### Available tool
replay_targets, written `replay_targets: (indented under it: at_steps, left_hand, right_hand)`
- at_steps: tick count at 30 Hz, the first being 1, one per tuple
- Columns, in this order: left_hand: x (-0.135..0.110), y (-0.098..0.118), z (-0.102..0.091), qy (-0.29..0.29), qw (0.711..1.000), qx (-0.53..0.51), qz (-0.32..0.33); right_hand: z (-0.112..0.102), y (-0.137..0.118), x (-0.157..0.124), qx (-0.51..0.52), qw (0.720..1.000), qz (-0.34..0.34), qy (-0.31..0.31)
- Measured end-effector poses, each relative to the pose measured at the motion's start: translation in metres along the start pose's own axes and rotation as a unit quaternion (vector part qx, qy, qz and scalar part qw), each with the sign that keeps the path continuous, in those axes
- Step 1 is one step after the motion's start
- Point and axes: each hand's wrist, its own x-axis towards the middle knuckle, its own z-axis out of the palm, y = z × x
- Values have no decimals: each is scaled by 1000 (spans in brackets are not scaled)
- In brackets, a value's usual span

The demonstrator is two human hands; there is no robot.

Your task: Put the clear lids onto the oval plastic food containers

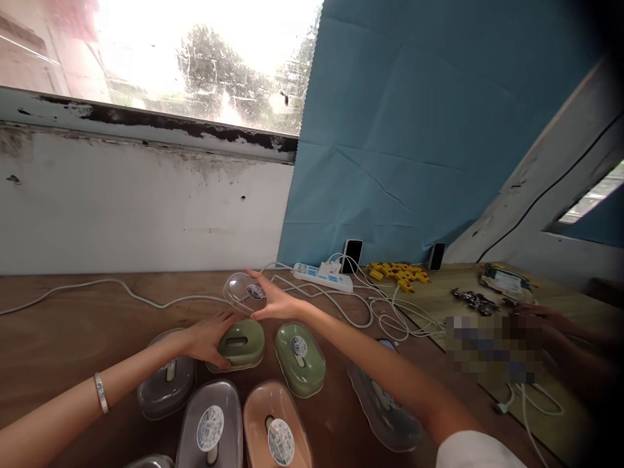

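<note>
My left hand (pixel 212 339) grips a green oval case (pixel 246 348) on the table, its thumb on the near side and its fingers along the far edge. A long slot shows in the case's bare top. Just beyond it, my right hand (pixel 275 300) holds a clear plastic cover (pixel 237 290) with a round printed label, fingers and thumb on opposite edges. To the right lies another green case (pixel 301 367) under a clear labelled cover. Nearer are an orange case (pixel 268 396), a grey one (pixel 227 393) and a dark one (pixel 163 396) partly behind my left forearm.
A grey covered case (pixel 385 432) lies under my right forearm. White cables run along the table to a power strip (pixel 324 278) by the wall. Behind it stand a phone (pixel 351 255) and yellow parts (pixel 397 273). Another person's hand (pixel 541 318) is at the right.
</note>
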Motion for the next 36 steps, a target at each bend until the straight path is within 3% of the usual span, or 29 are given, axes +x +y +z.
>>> replay_targets:
  at_steps: [7, 14, 24, 36]
  left_hand:
    - [-2, 4, 2, -29, 999, 11, -22]
    - [1, 0, 13, 3, 999, 31, -20]
    - [0, 13, 7, -6, 999, 40, -24]
    - [1, 7, 16, -2, 997, 66, -31]
  right_hand:
    - [6, 0, 0, -1, 999, -1, -37]
    - [7, 2, -5, 15, 998, 2, -54]
    - [7, 12, -9, 28, 999, 2, -27]
    - [10, 12, -7, 27, 999, -4, -45]
